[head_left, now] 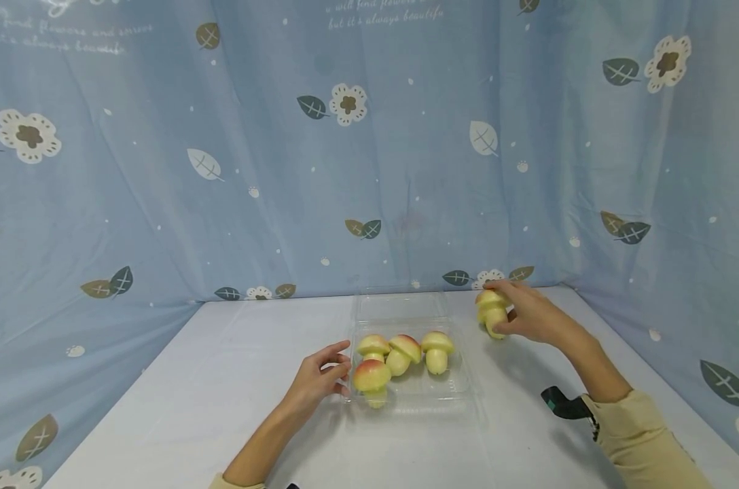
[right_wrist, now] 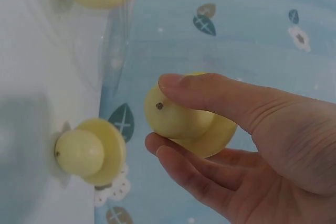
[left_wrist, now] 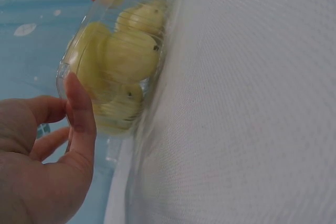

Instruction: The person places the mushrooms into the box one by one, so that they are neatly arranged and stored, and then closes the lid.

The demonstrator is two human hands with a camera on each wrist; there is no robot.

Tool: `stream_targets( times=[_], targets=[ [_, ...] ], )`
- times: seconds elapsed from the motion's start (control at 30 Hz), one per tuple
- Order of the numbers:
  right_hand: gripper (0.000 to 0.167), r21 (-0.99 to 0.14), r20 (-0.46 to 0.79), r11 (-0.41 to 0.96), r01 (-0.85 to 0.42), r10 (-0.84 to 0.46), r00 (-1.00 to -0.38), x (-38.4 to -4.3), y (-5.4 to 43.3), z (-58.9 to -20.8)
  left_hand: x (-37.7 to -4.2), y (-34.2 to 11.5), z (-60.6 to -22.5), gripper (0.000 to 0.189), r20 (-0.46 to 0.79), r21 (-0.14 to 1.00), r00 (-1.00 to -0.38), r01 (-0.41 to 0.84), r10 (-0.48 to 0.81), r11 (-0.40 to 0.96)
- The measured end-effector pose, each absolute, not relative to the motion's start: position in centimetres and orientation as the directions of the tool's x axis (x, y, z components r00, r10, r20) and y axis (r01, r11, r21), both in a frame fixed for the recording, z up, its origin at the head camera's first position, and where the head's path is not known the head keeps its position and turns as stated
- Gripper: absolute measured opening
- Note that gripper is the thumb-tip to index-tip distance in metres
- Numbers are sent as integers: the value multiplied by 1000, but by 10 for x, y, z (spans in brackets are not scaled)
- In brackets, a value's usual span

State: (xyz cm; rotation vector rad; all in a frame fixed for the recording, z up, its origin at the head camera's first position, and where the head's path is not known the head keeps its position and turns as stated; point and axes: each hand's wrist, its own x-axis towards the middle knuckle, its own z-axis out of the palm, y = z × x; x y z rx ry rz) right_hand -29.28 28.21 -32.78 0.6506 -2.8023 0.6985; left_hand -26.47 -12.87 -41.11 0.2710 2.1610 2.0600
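A clear plastic clamshell box [head_left: 418,390] lies on the table with its lid [head_left: 400,305] folded back. Inside it are several yellow mushroom-shaped pieces [head_left: 437,350], some with reddish caps. My left hand [head_left: 320,373] is at the box's left side; in the left wrist view its thumb and fingers [left_wrist: 79,114] pinch the rim. To the right of the box, my right hand [head_left: 534,316] grips another mushroom-shaped piece [right_wrist: 178,116] between thumb and fingers. A further piece [right_wrist: 81,153] rests on the table beside that hand, partly overlapped in the head view.
The white tabletop [head_left: 235,380] ends at a blue patterned curtain [head_left: 284,170], which hangs behind and along both sides. A black wrist-worn device [head_left: 565,403] sticks out near my right sleeve.
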Motion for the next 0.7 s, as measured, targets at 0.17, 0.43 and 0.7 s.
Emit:
stream_targets(
  times=[0.17, 0.43, 0.7],
  targets=[
    [67, -399, 295, 778, -485, -392, -871, -289, 273, -324, -265, -130, -412, 52, 25, 998, -972, 36, 233, 46],
    [72, -408, 303, 742, -533, -440, -845, -282, 263, -322, -266, -132, -416, 51, 32, 997, -968, 49, 248, 60],
    [73, -401, 322, 714, -573, -476, -818, -277, 252, -323, -267, -133, -417, 53, 30, 997, -967, 47, 254, 61]
  ],
)
